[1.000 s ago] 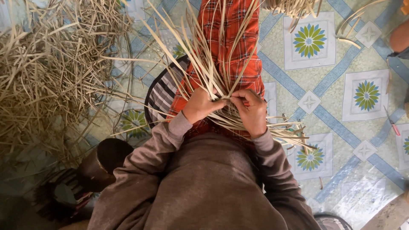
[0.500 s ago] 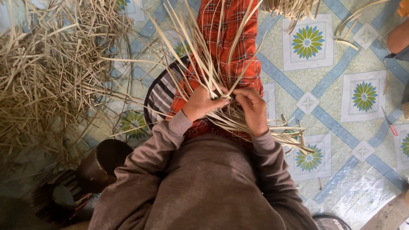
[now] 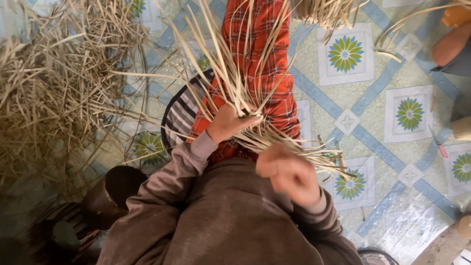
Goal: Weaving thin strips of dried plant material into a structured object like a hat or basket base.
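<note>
Head view, only one available: left hand (image 3: 229, 123) is closed in a fist round the crossing point of a bundle of pale straw strips (image 3: 235, 81), which fans upward over the lap and trails out low to the right. Gripping at the waist looks like it keeps the strips gathered while the loose ends stay free to sort. Right hand (image 3: 289, 174) is off the bundle, just below and right of it, motion-blurred; fingers look curled loosely, but I cannot tell whether it pinches a strip. Bundle sits over the red plaid cloth (image 3: 262, 64) on the legs, so the work is held close to the body. Striped black-and-white cushion (image 3: 182, 114) under the left thigh. Big loose heap of straw (image 3: 54, 83) at the left, within reach of the left arm. Patterned tile floor (image 3: 373, 132) underneath; another person's limb (image 3: 454, 46) at top right, well apart.
</note>
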